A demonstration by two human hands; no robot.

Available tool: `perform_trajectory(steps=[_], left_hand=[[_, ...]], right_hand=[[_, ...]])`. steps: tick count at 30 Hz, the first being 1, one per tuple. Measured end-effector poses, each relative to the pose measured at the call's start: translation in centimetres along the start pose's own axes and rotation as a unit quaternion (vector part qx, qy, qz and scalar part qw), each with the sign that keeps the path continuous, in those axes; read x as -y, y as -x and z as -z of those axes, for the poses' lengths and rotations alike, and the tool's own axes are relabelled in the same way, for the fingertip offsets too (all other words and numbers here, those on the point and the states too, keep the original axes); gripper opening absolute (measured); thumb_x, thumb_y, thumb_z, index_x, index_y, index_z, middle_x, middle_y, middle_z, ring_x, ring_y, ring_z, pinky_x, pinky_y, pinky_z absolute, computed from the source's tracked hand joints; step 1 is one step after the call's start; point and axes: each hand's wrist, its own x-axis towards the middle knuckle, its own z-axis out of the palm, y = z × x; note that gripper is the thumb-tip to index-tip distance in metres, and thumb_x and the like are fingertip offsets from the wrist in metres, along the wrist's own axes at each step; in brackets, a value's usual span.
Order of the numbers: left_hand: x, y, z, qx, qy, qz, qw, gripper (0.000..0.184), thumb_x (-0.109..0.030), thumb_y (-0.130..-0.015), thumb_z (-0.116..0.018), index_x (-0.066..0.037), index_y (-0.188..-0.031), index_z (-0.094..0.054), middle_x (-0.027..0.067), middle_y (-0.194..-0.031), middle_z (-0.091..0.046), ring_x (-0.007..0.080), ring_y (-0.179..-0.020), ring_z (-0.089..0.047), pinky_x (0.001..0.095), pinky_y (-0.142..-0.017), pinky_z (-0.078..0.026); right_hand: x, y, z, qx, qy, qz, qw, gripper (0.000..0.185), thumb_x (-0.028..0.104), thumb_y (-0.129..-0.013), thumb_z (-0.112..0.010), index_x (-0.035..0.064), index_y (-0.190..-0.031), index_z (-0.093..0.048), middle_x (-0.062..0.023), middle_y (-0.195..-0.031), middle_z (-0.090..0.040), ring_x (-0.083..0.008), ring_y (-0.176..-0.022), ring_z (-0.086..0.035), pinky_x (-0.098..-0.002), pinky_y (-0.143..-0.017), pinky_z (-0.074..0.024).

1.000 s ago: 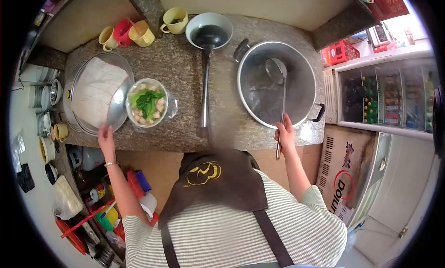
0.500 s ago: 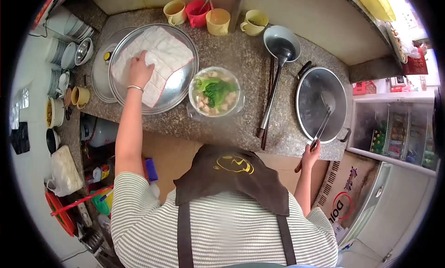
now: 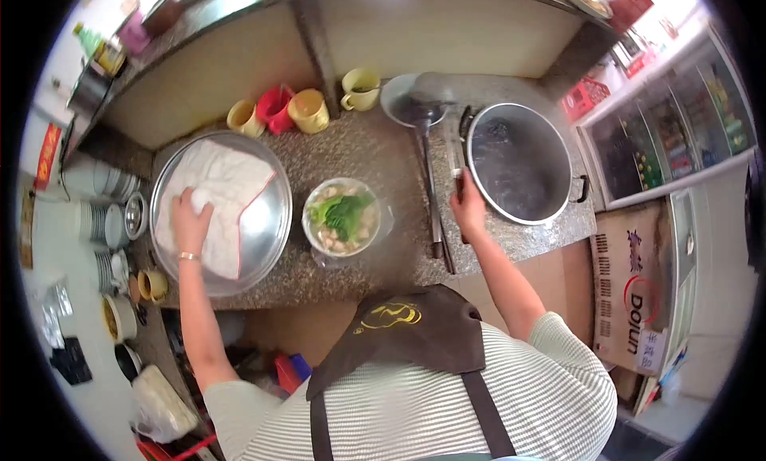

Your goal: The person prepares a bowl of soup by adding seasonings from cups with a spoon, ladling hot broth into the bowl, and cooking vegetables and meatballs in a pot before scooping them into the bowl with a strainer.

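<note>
My left hand (image 3: 191, 225) is at the white cloth (image 3: 219, 170), thumb and fingers pinching a raised fold of it. The cloth lies over a round metal lid (image 3: 267, 230). My right hand (image 3: 471, 207) grips the handle of a long ladle (image 3: 452, 146); its blurred head is over the grey bowl (image 3: 392, 98), left of the large pot (image 3: 519, 162). Dark liquid moves in the pot. A bowl of green leaves and pale chunks (image 3: 341, 216) stands between my hands. A dark, long-handled ladle (image 3: 428, 162) rests in the grey bowl.
Yellow cups (image 3: 309, 112) and a red cup (image 3: 275, 108) stand along the back wall, with a pale yellow cup (image 3: 361, 88) nearer the grey bowl. Stacked dishes (image 3: 114, 226) are at the left. A drinks fridge (image 3: 666, 126) and a cardboard box (image 3: 634, 285) are at the right.
The ladle in my right hand has come out of the pot and moved left over the grey bowl. My left hand went onto the cloth and stays there. The view has shifted.
</note>
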Motion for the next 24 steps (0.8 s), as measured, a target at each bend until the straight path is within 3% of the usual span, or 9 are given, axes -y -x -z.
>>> perform_trajectory(steps=[1, 2, 3, 6, 14, 18, 20, 23, 24], left_hand=[[-1.3, 0.0, 1.2, -0.009, -0.001, -0.012, 1.000, 0.051, -0.018, -0.070, -0.066, -0.001, -0.116, -0.050, 0.0186, -0.105, -0.049, 0.0361, -0.098, -0.050, 0.0397, -0.085, -0.042], [-2.8, 0.0, 2.2, -0.017, 0.011, -0.027, 0.999, 0.050, -0.017, -0.070, -0.065, -0.001, -0.114, -0.050, 0.0179, -0.103, -0.049, 0.0356, -0.097, -0.050, 0.0393, -0.084, -0.042], [-4.4, -0.1, 3.1, -0.023, 0.024, -0.042, 0.999, 0.048, -0.017, -0.070, -0.065, -0.001, -0.113, -0.051, 0.0172, -0.102, -0.049, 0.0352, -0.096, -0.050, 0.0388, -0.083, -0.042], [-11.5, -0.3, 4.9, -0.022, 0.049, -0.091, 0.994, 0.045, -0.016, -0.070, -0.065, -0.001, -0.110, -0.052, 0.0158, -0.100, -0.050, 0.0336, -0.095, -0.050, 0.0373, -0.082, -0.042], [-37.7, -1.5, -1.0, 0.041, 0.114, -0.285, 0.951, 0.044, -0.020, -0.070, -0.066, -0.004, -0.108, -0.053, 0.0154, -0.098, -0.052, 0.0325, -0.093, -0.052, 0.0377, -0.082, -0.043], [-53.2, -1.0, -8.6, 0.098, 0.157, -0.409, 0.893, 0.048, -0.024, -0.069, -0.067, 0.001, -0.107, -0.054, 0.0184, -0.099, -0.052, 0.0340, -0.094, -0.052, 0.0384, -0.083, -0.044], [-60.5, -0.1, -12.3, 0.160, 0.167, -0.427, 0.874, 0.050, -0.027, -0.069, -0.066, 0.003, -0.108, -0.055, 0.0201, -0.100, -0.052, 0.0353, -0.095, -0.052, 0.0385, -0.084, -0.043], [-68.5, 0.9, -18.4, 0.216, 0.146, -0.470, 0.843, 0.054, -0.029, -0.070, -0.065, 0.004, -0.111, -0.054, 0.0216, -0.102, -0.052, 0.0366, -0.097, -0.052, 0.0383, -0.085, -0.043], [-70.4, 0.9, -20.9, 0.204, 0.139, -0.484, 0.839, 0.055, -0.031, -0.070, -0.065, 0.005, -0.111, -0.054, 0.0225, -0.103, -0.052, 0.0370, -0.097, -0.052, 0.0384, -0.086, -0.043]], right_hand=[[-0.9, -0.1, -0.8, 0.039, -0.025, -0.036, 0.998, 0.063, 0.006, -0.074, -0.058, 0.0107, -0.133, -0.037, -0.0184, -0.115, -0.055, -0.0349, -0.098, -0.057, -0.0377, -0.083, -0.0459], [-2.2, -0.2, -1.6, 0.018, -0.001, 0.048, 0.999, 0.065, 0.008, -0.073, -0.059, 0.0136, -0.134, -0.036, -0.0178, -0.117, -0.054, -0.0359, -0.098, -0.056, -0.0406, -0.082, -0.0466], [-1.5, -0.5, -1.3, 0.101, 0.054, -0.036, 0.993, 0.066, 0.010, -0.074, -0.059, 0.0161, -0.135, -0.034, -0.0175, -0.119, -0.053, -0.0364, -0.098, -0.056, -0.0429, -0.081, -0.0468], [-2.3, 0.1, -0.5, 0.150, 0.047, -0.046, 0.987, 0.062, 0.018, -0.077, -0.061, 0.0170, -0.133, -0.036, -0.0174, -0.108, -0.057, -0.0356, -0.089, -0.058, -0.0439, -0.076, -0.0479], [-11.0, 6.3, 5.8, 0.047, -0.043, 0.005, 0.998, 0.026, 0.016, -0.081, -0.059, 0.0084, -0.106, -0.059, -0.0162, -0.101, -0.057, -0.0347, -0.083, -0.059, -0.0413, -0.073, -0.0493], [-17.8, 11.5, 14.4, -0.008, -0.070, -0.185, 0.980, 0.023, 0.015, -0.083, -0.058, 0.0028, -0.103, -0.060, -0.0147, -0.096, -0.060, -0.0267, -0.083, -0.061, -0.0337, -0.072, -0.0497], [-23.7, 15.6, 17.4, -0.129, -0.061, -0.230, 0.963, 0.023, 0.015, -0.084, -0.057, 0.0016, -0.102, -0.061, -0.0135, -0.093, -0.062, -0.0227, -0.080, -0.062, -0.0309, -0.071, -0.0492], [-31.9, 24.4, 21.1, -0.201, -0.017, -0.447, 0.872, 0.022, 0.016, -0.085, -0.054, 0.0020, -0.100, -0.062, -0.0139, -0.090, -0.065, -0.0218, -0.080, -0.062, -0.0312, -0.072, -0.0486], [-35.3, 29.5, 20.3, -0.239, 0.040, -0.453, 0.858, 0.023, 0.016, -0.084, -0.054, 0.0028, -0.100, -0.063, -0.0144, -0.089, -0.065, -0.0231, -0.082, -0.063, -0.0318, -0.074, -0.0485]])
